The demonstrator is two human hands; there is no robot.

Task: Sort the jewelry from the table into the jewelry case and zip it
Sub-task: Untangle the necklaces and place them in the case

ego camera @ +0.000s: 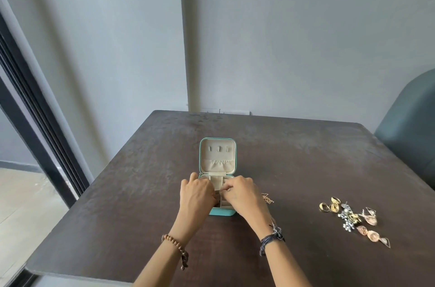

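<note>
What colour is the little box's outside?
Teal jewelry case, seen from the head view.

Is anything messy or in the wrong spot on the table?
Nothing looks broken or spilled. The jewelry is just not sorted yet: a heap of rings and earrings lies tangled on the table, far right of the open case, and a thin chain lies loose beside the right hand.

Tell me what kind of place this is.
Probably a room in a home: a dark brown table set against plain grey walls, a grey-blue upholstered chair at its right, and a dark-framed sliding door.
</note>
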